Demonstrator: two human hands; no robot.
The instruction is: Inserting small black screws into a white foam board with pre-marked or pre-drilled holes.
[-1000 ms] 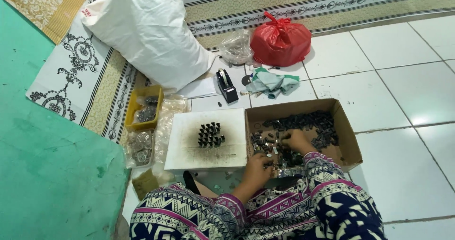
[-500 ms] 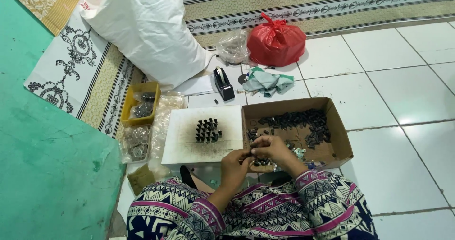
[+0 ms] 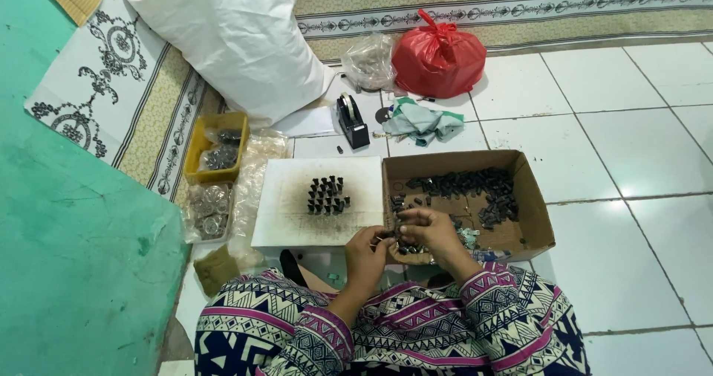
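Note:
Both hands meet at the near left corner of an open cardboard box (image 3: 536,220) that holds several small dark parts (image 3: 475,186). My left hand (image 3: 368,253) and my right hand (image 3: 429,231) pinch small dark parts between their fingertips. Left of the box lies a white board (image 3: 286,205) with a cluster of dark parts (image 3: 327,195) standing upright on it. My patterned sleeves fill the bottom of the view.
A yellow tray (image 3: 197,157) with bagged round pieces sits at the left. Behind the board stand a black tape dispenser (image 3: 351,121), a crumpled teal cloth (image 3: 423,122), a red plastic bag (image 3: 438,56), a clear bag (image 3: 369,62) and a big white sack (image 3: 230,38). Green wall at left.
My right hand drew back from inside the box to its near left corner. The left hand rose to meet it, and both now hold small parts together.

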